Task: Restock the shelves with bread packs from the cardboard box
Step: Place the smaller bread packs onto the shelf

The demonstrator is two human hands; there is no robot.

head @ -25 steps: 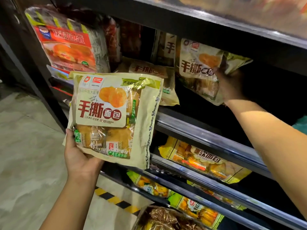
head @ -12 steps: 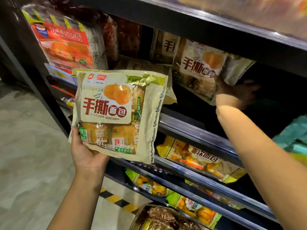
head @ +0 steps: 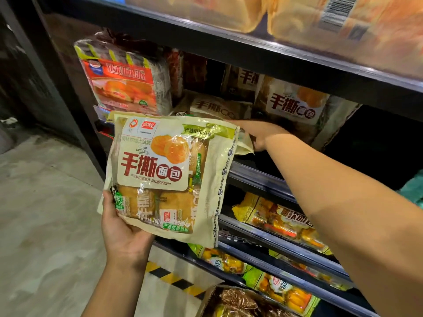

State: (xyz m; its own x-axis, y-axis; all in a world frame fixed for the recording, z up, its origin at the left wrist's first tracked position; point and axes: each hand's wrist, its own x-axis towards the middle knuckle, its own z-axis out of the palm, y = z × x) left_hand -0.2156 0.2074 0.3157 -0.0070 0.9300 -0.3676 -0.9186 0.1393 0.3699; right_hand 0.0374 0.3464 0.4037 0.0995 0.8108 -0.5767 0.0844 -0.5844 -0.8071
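Observation:
My left hand (head: 123, 234) grips the lower left corner of a cream bread pack (head: 169, 172) and holds it upright in front of the middle shelf (head: 258, 177). My right hand (head: 261, 136) reaches into that shelf and rests on a flat-lying bread pack (head: 215, 106) at its right corner; the held pack hides its fingertips. A like pack (head: 295, 106) stands upright just right of that hand. The cardboard box (head: 207, 300) shows at the bottom edge with shiny wrapped packs inside.
A red and orange pack (head: 126, 81) stands at the shelf's left end. Lower shelves (head: 286, 245) hold yellow snack bags. A top shelf (head: 251, 49) carries blurred bread. Grey floor with a yellow-black stripe (head: 174, 280) lies to the left.
My right hand has let go of the upright pack, which now stands on the shelf, and moved left and down onto the flat-lying pack. My left hand still holds its pack.

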